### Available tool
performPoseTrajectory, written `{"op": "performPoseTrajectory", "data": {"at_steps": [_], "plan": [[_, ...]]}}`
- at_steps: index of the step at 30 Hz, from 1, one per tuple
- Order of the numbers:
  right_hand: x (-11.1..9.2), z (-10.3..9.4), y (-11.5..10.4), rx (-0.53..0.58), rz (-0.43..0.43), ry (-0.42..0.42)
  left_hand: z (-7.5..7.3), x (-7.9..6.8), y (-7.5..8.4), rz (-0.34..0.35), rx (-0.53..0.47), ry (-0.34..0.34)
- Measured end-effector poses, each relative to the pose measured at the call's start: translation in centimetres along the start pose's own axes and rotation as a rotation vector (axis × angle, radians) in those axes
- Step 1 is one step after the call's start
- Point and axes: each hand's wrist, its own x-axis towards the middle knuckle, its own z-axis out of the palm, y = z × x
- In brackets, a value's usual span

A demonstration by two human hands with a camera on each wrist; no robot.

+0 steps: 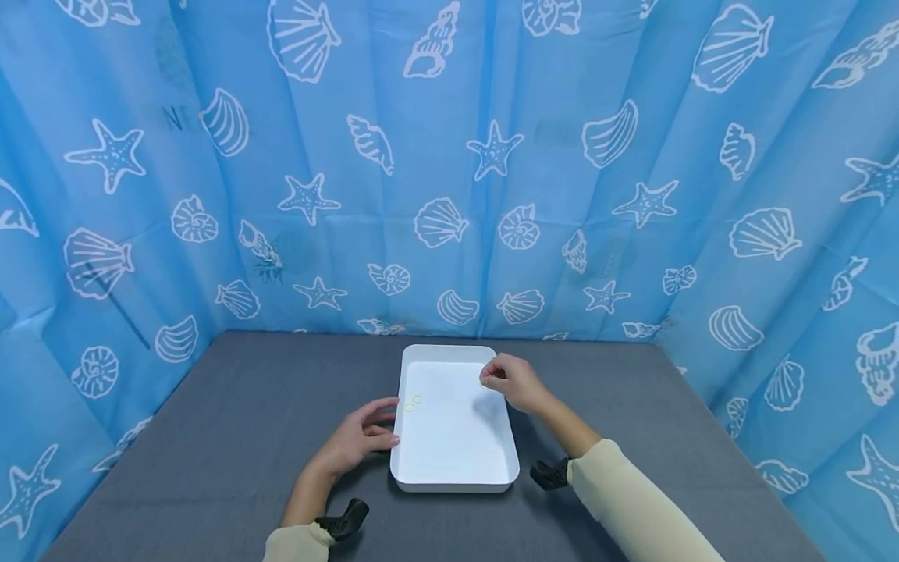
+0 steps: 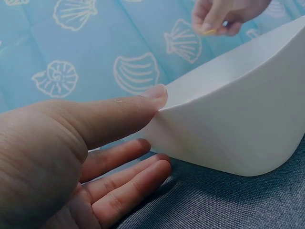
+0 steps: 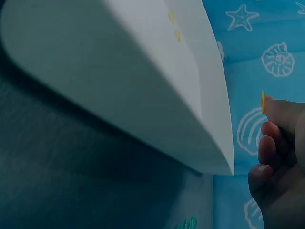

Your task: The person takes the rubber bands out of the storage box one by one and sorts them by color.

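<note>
A white rectangular tray [image 1: 456, 457] lies on the grey cloth. My left hand [image 1: 353, 439] is at its left side; in the left wrist view the straight thumb [image 2: 126, 112] touches the rim, while the other fingers are loosely bent beside the outer wall. Above the tray's far right part, my right hand [image 1: 516, 382] pinches a small thin yellow ring [image 3: 263, 102] between thumb and forefinger. Inside the tray, near the left wall, lie two small yellow rings [image 1: 413, 403], close together but apart. What they are made of is too small to tell.
Grey cloth [image 1: 281, 406] covers the table around the tray. A blue curtain [image 1: 449, 179] with white shell prints hangs behind and at both sides. Green loop shapes [image 3: 188, 223] show at the bottom edge of the right wrist view. Black straps [image 1: 344, 521] sit at both wrists.
</note>
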Motion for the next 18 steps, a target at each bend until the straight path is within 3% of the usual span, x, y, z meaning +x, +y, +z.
{"op": "performPoseTrajectory", "data": {"at_steps": [18], "plan": [[-4.0,-2.6,5.7,-0.015,-0.046,0.109,0.2,-0.2,0.2,-0.001,-0.004,-0.007]]}}
